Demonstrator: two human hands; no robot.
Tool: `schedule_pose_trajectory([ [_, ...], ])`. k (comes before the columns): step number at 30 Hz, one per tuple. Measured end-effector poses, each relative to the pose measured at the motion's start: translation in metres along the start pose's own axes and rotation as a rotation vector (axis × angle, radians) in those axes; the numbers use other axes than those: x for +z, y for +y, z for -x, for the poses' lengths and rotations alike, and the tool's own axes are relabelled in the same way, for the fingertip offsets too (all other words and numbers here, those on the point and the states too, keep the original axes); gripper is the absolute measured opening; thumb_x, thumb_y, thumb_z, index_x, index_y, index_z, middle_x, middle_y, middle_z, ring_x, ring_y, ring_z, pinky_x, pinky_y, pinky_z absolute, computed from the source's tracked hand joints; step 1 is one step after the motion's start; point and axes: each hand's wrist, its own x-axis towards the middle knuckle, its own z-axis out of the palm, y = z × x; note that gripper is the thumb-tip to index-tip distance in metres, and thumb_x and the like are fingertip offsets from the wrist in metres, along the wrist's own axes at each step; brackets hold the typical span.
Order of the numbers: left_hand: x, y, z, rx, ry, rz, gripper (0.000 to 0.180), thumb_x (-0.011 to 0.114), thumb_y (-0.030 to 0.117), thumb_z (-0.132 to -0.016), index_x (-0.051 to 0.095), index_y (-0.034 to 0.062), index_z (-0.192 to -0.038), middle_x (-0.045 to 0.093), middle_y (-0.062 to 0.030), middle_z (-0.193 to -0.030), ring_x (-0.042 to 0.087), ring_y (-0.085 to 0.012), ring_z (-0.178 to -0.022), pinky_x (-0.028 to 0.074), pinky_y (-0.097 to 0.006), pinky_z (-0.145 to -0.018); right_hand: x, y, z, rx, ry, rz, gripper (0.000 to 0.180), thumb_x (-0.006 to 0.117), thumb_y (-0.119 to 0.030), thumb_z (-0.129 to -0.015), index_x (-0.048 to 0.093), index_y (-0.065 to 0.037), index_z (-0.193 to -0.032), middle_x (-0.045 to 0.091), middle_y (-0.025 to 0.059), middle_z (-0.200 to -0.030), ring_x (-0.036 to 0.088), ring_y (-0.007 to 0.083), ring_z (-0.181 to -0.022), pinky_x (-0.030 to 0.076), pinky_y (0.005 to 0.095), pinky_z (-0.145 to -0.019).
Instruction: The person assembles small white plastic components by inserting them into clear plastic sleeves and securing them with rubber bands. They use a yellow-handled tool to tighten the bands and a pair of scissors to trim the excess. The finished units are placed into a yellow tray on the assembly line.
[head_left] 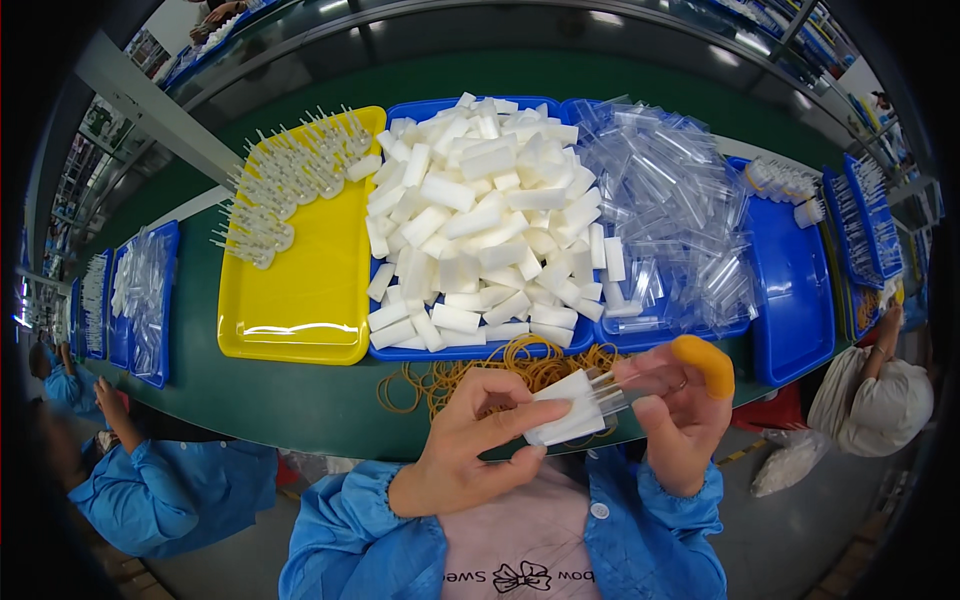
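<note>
- White foam block (pixel 566 408) pinched in the left hand (pixel 470 440), just above the bench (pixel 300 400) edge.
- Right hand (pixel 680 410) clamped on a clear plastic tube (pixel 612 396) meeting the block.

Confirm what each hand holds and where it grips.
Left hand pinches a white foam block by its near end; right hand holds a clear plastic tube at its outer end.

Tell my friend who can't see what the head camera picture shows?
Two bare hands, left hand and right hand, hold a white foam block and a clear plastic tube together. Behind them lie rubber bands, a blue tray of foam blocks and a yellow tray.
</note>
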Motion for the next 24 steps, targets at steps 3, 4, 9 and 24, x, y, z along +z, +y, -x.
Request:
schedule_pose_trajectory([
  [3, -0.001, -0.002, 0.000, 0.002, -0.012, -0.013, 0.044, 0.067, -0.001, -0.070, 0.066, 0.0084, -0.113, 0.043, -0.0078, -0.102, 0.050, -0.0178, -0.088, 0.045, -0.026, -0.070, 0.000, -0.001, 0.004, -0.090, -0.036, 0.120, 0.048, 0.060, 0.007, -0.081, 0.040, 0.001, -0.125, 0.056, 0.0211, -0.109, 0.062, 0.0297, -0.099, 0.053, 0.0377, -0.085],
  [4, -0.001, -0.003, -0.001, 0.002, -0.008, -0.006, 0.044, 0.067, -0.001, -0.070, 0.066, 0.0086, -0.113, 0.044, -0.0078, -0.102, 0.050, -0.0179, -0.088, 0.045, -0.026, -0.070, -0.001, 0.000, 0.006, -0.100, -0.027, 0.129, 0.047, 0.060, 0.007, -0.080, 0.041, 0.001, -0.123, 0.056, 0.0212, -0.109, 0.062, 0.0297, -0.099, 0.053, 0.0376, -0.085],
  [9, 0.001, -0.007, 0.001, 0.035, 0.028, -0.024, 0.043, 0.067, 0.000, -0.067, 0.068, 0.0103, -0.109, 0.046, -0.0085, -0.101, 0.051, -0.0192, -0.087, 0.045, -0.026, -0.069, -0.002, -0.007, -0.001, 0.139, -0.079, -0.149, 0.043, 0.058, 0.010, -0.079, 0.044, 0.002, -0.120, 0.057, 0.0213, -0.107, 0.062, 0.0288, -0.099, 0.052, 0.0371, -0.086],
  [24, 0.004, -0.006, -0.004, 0.273, 0.175, -0.513, 0.043, 0.069, 0.000, -0.054, 0.071, 0.0122, -0.096, 0.055, -0.0110, -0.093, 0.055, -0.0229, -0.086, 0.049, -0.030, -0.070, 0.002, 0.010, 0.009, -0.022, 0.010, 0.147, 0.044, 0.063, 0.005, -0.080, 0.046, 0.002, -0.121, 0.061, 0.0143, -0.098, 0.063, 0.0240, -0.094, 0.049, 0.0348, -0.087],
])
